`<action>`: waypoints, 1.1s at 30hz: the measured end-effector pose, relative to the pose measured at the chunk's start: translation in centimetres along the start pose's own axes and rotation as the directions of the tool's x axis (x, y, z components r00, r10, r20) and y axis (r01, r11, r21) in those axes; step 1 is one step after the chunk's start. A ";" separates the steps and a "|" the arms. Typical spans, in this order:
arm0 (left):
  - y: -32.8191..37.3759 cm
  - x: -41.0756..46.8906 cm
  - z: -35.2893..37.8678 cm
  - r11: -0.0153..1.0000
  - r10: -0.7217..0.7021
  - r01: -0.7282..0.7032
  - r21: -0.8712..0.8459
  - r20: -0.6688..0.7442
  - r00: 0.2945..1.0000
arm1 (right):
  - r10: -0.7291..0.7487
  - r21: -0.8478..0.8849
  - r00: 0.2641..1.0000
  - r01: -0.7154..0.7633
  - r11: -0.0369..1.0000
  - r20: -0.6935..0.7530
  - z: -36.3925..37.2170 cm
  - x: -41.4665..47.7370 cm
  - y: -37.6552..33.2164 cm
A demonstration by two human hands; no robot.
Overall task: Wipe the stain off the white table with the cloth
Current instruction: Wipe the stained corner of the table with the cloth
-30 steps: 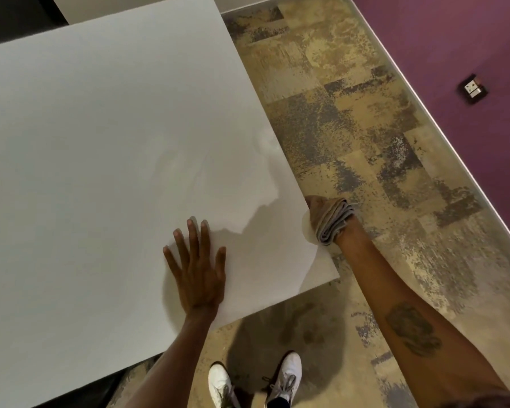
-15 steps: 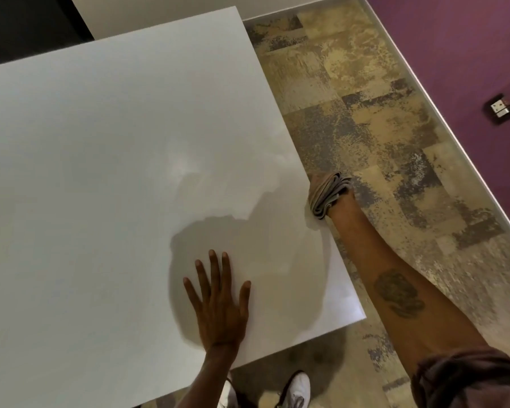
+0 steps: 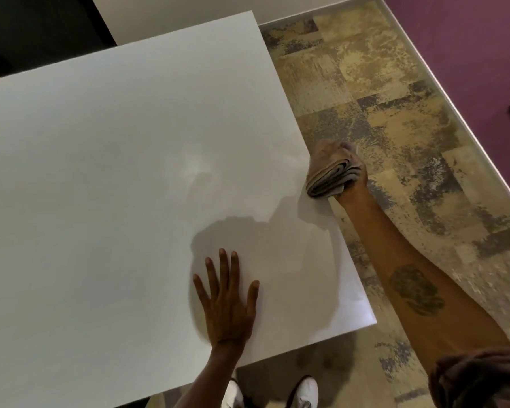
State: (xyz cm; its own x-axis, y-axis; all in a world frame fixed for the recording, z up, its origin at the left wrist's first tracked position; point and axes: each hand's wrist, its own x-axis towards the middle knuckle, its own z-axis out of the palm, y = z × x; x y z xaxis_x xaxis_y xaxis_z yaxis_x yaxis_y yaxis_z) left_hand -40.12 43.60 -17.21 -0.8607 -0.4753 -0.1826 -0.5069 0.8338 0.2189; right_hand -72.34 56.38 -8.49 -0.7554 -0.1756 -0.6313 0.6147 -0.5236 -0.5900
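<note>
Right hand (image 3: 346,175) clenched on folded cloth (image 3: 330,179) at table (image 3: 100,172) right edge, mid-right of frame, folds running lower-left to upper-right; faint smear (image 3: 193,172), likely the stain, lies leftward, nearer this hand's reach; left hand (image 3: 226,301) flat, open, bracing below.

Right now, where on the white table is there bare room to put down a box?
The white table is bare from the far edge down to the left hand. Occupied: the near right part, under that flat hand, and the right edge, where the right hand presses the folded cloth.
</note>
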 end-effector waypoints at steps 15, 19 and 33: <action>0.7 -1.2 -1.9 0.998 0.037 -0.039 -0.039 -0.044 0.998 | -0.225 -0.193 0.942 0.179 0.965 -0.250 -14.4 -15.1 6.9; 0.3 -1.7 -3.0 0.985 0.048 -0.050 -0.167 -0.018 0.999 | -0.464 -0.479 0.750 0.224 0.849 -0.471 -14.4 -15.6 9.8; -12.1 0.9 -4.6 0.971 -0.221 0.206 -0.118 -0.134 0.966 | -0.885 -0.881 0.411 0.307 0.360 -0.218 -7.7 -9.9 12.8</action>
State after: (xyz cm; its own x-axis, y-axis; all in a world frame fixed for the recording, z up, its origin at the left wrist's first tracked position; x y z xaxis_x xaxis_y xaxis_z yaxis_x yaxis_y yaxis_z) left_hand -34.99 31.82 -15.56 -0.7257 -0.6813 -0.0960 -0.6754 0.6790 0.2878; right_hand -55.18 57.86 -13.70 -0.8052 0.5731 0.1526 0.1891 0.4920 -0.8498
